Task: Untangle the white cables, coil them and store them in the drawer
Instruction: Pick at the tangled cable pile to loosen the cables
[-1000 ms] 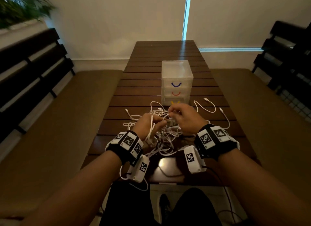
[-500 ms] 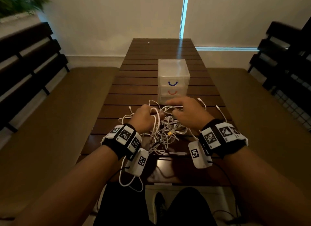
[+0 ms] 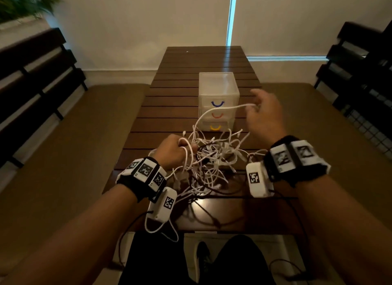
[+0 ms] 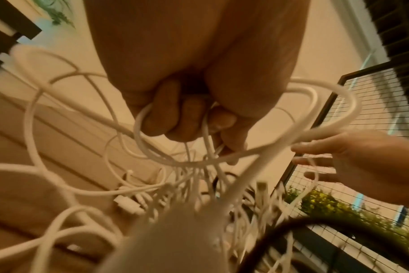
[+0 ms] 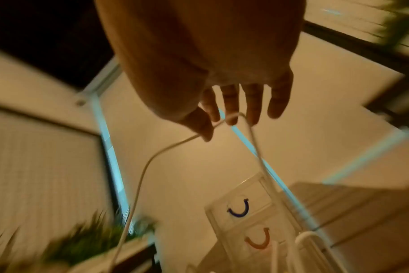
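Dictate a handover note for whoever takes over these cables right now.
Left hand: grips a bunch of strands at the left side of the white cable tangle.
Right hand: raised, fingers nearly straight, one white strand looped over them, running down into the tangle.
Tangle: on the slatted wooden table, before the three-drawer plastic unit; all drawers closed.
Done: no cable freed or coiled yet.
Left: untangle, coil, open a drawer, store.

A slatted wooden table (image 3: 203, 60) runs between what seem cushioned benches (image 3: 74, 147)
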Motion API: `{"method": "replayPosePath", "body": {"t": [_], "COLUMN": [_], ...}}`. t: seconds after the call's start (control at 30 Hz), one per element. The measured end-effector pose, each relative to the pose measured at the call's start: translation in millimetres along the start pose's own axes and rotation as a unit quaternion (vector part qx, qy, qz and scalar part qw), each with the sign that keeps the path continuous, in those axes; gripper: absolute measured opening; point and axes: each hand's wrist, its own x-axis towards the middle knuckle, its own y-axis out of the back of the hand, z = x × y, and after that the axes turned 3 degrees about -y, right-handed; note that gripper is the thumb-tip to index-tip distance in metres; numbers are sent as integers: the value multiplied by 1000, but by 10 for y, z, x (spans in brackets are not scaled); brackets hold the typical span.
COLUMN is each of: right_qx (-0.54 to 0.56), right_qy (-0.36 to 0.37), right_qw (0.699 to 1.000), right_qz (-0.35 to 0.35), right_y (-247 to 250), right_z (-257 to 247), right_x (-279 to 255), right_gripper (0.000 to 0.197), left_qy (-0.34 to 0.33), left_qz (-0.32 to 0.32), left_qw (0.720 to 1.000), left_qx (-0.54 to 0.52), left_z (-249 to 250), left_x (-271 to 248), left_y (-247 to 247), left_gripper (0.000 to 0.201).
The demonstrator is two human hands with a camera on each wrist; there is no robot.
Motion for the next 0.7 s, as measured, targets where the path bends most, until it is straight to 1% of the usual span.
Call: {"method": "replayPosePath", "body": {"t": [0.03,0.07,0.1,0.13,0.17,0.2,0.23,0.27,0.3,0.33,0.4,0.43,0.47,0.53,0.57,0.6,0.67,0.7], "right_qx": [-110,-187,-235,-264,-283,-296,-298,-283,-259,-239,-230,-237,-244,-262,-279,-291,-287,-281], "right_qy": [56,121,184,231,257,261,254,247,249,260,308,332,347,356,348,335,298,273], "right_qw": [992,974,952,930,914,905,906,915,926,931,921,912,905,896,892,892,907,919], "right_qz": [-16,-36,-69,-107,-139,-160,-161,-146,-121,-98,-59,-42,-33,-50,-69,-82,-74,-52], "right_y": [-46,-88,-141,-198,-240,-248,-235,-211,-188,-172,-194,-239,-272,-303,-286,-260,-203,-179], "right_z": [15,-12,-59,-104,-135,-163,-173,-171,-157,-153,-156,-162,-180,-212,-228,-224,-146,-82], "right_x": [-60,-134,-211,-270,-304,-323,-313,-283,-256,-250,-290,-316,-339,-340,-323,-294,-237,-206], "right_gripper": [50,61,63,56,42,29,23,22,24,33,50,52,50,37,28,24,31,30], "left_qy": [-12,-27,-42,-60,-76,-85,-87,-85,-84,-84,-93,-101,-111,-133,-142,-145,-134,-124], "left_qz": [-6,-17,-30,-40,-45,-47,-47,-50,-57,-68,-98,-109,-113,-113,-114,-113,-105,-97], "left_qw": [1000,999,999,997,996,995,994,994,993,991,985,984,983,980,978,978,980,983], "left_qx": [1,-4,-10,-15,-18,-26,-36,-48,-63,-84,-104,-100,-96,-94,-98,-102,-104,-100], "left_z": [76,151,219,280,325,349,358,357,354,347,368,400,435,503,519,517,494,484], "left_x": [5,21,34,41,43,43,31,17,-5,-23,-61,-65,-63,-63,-61,-51,-39,-28], "left_y": [17,32,37,44,50,58,77,105,134,160,200,206,208,214,231,257,325,354], "left_gripper": [30,29,29,29,29,29,29,29,29,29,32,34,36,39,40,40,41,42]}}
